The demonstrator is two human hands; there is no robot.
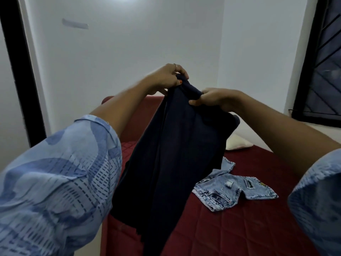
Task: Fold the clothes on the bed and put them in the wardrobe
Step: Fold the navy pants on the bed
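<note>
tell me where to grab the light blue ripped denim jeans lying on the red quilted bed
Judging by how they lie, take the light blue ripped denim jeans at the waistband end, nearest the camera, coming from above. They lie crumpled and flat on the red quilted bed, clear of the hanging dark navy garment.

I can read no words, numbers or brand names anywhere in front of me. The light blue denim shorts [234,189] lying on the bed carry a small white patch and a little coloured tag at one edge, but both are too small and blurred for me to make out.
</note>
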